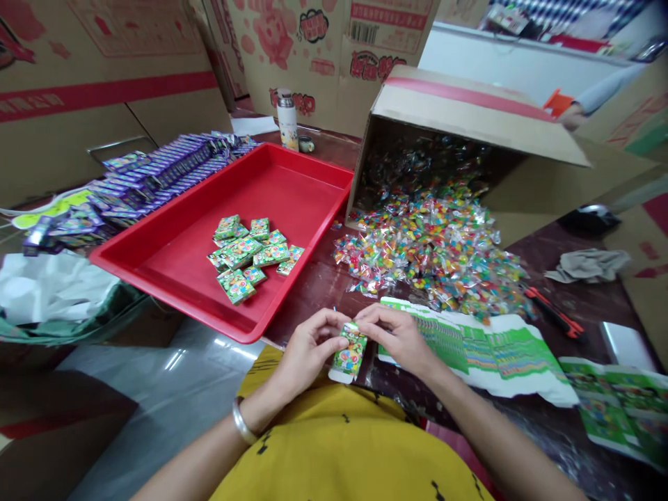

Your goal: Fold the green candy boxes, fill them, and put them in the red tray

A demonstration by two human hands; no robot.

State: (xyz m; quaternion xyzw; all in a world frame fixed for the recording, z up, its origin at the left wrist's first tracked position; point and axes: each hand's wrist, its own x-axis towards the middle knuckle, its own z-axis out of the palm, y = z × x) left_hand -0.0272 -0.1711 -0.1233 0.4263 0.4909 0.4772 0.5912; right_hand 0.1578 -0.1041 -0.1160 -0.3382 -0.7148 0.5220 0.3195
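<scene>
A small green candy box [348,353] with a colourful print is held in front of my body, a white flap showing at its near end. My left hand [312,346] grips it from the left, thumb across its front. At the far end, my right hand [395,334] pinches the box's edge with its fingertips. Right of my hands lies a fanned row of flat green cartons [470,348]. Behind that row, clear candy packets [428,243] spill out of a tipped cardboard box [470,118]. Several filled-looking green boxes [243,250] lie in the red tray [172,240].
Purple packs [161,174] are stacked left of the tray. A flask [287,120] stands behind it. To the right are an orange-black cutter [556,313], a cloth [587,264], a silver device [627,346] and more flat green sheets [621,403]. Another person's hand [573,116] shows at upper right.
</scene>
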